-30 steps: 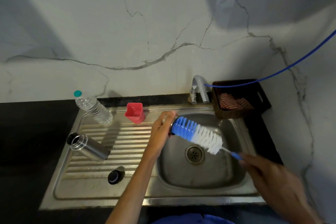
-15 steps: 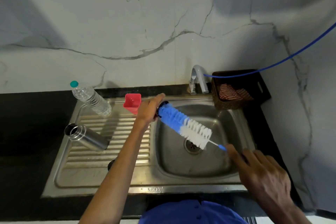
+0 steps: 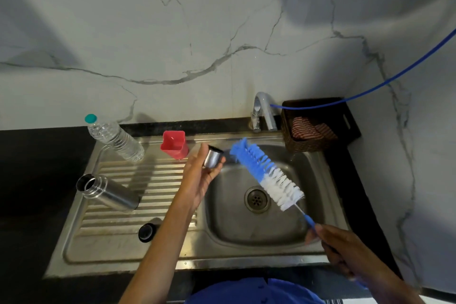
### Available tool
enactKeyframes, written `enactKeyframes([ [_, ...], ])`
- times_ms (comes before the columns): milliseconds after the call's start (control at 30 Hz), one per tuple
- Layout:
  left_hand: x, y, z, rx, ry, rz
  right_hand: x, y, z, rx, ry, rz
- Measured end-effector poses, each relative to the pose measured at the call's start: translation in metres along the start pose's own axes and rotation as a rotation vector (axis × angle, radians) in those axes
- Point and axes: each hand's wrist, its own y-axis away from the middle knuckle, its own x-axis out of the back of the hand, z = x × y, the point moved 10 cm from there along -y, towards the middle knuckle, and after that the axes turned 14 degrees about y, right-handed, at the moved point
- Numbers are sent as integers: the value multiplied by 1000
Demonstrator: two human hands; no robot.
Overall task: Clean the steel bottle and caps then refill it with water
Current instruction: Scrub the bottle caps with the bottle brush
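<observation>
My left hand (image 3: 199,178) holds a small steel cap (image 3: 213,157) over the left rim of the sink basin (image 3: 234,229). Its dark opening faces the blue and white bottle brush (image 3: 265,173), whose blue tip sits just right of the cap, apart from it. My right hand (image 3: 345,252) grips the brush's thin blue handle at the lower right. The open steel bottle (image 3: 108,191) stands tilted on the ribbed drainboard (image 3: 153,190). A black cap (image 3: 146,231) lies on the drainboard near its front.
A clear plastic water bottle (image 3: 116,138) with a teal lid and a red cup (image 3: 174,144) stand at the back of the drainboard. The tap (image 3: 264,111) carries a blue hose (image 3: 370,86). A dark basket (image 3: 318,126) with a striped cloth sits right of it.
The brush has come out of the cap, which now shows in my left hand. My left hand has opened toward the camera; the brush tip sits to the cap's right.
</observation>
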Motion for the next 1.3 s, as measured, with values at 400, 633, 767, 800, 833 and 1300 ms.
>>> enactKeyframes([
  [400, -35, 39, -74, 185, -527, -125, 0, 2, -26, 205, 264, 396],
  [633, -49, 21, -25, -140, -483, -20, -12, 3, -23, 199, 363, 339],
  [767, -56, 21, 6, -457, -877, -11, -8, 6, -20, 172, 427, 369],
  [800, -58, 22, 10, -537, -989, -21, -4, 6, -18, 147, 452, 385],
  [833, -58, 23, 13, -596, -1094, -37, 0, 7, -16, 117, 477, 402],
  [1300, -12, 21, -35, -61, -442, 170, 19, 14, -45, 95, 508, 623],
])
